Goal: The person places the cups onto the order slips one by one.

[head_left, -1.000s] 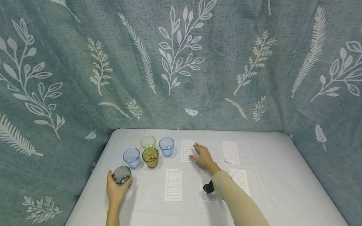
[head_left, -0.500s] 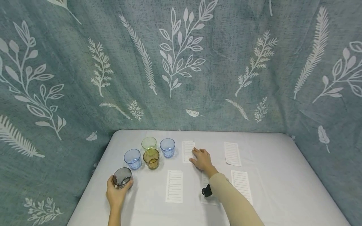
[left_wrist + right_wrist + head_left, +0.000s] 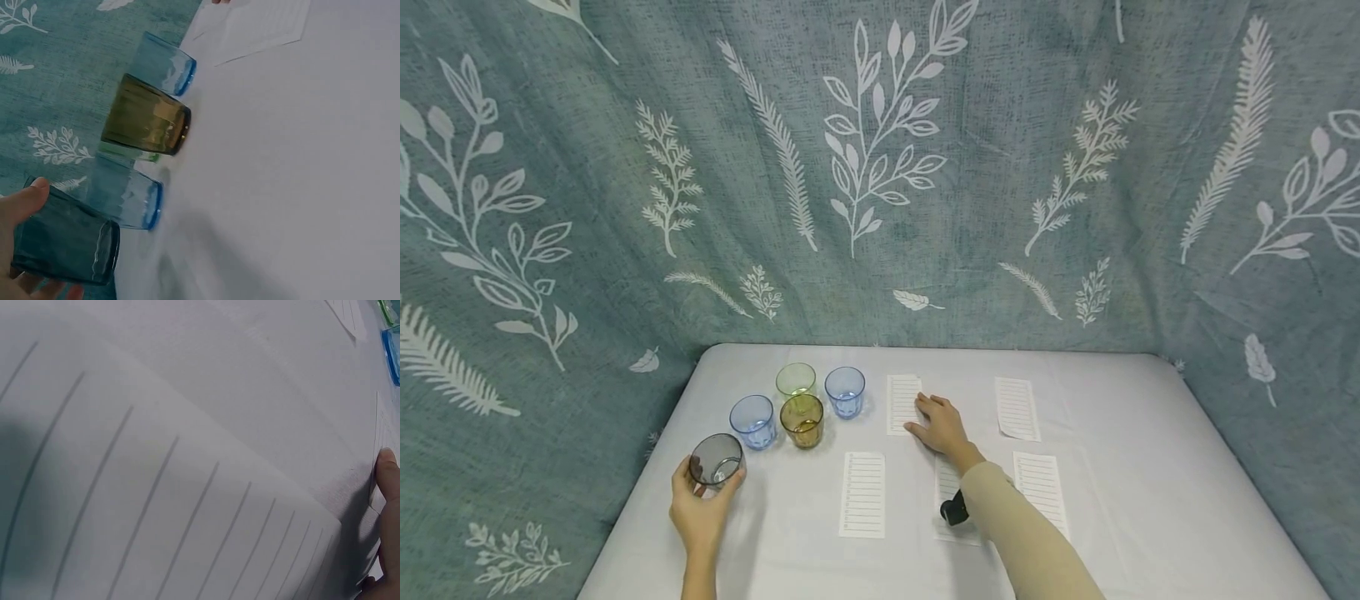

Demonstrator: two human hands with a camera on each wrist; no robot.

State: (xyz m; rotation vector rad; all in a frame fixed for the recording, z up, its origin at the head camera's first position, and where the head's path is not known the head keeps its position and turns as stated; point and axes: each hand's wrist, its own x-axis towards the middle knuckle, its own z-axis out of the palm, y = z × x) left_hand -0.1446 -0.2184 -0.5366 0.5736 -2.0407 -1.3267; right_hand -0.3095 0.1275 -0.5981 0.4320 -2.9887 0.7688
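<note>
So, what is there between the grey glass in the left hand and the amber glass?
In the head view, a blue glass stands between the grey glass and the amber glass.

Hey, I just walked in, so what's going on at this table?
A person grips a dark grey glass with the left hand. Their right hand is at the right edge of a lined sheet. Two blue glasses, a green glass and an amber glass stand just beyond the grey one. Four more sheets lie on the table.
</note>
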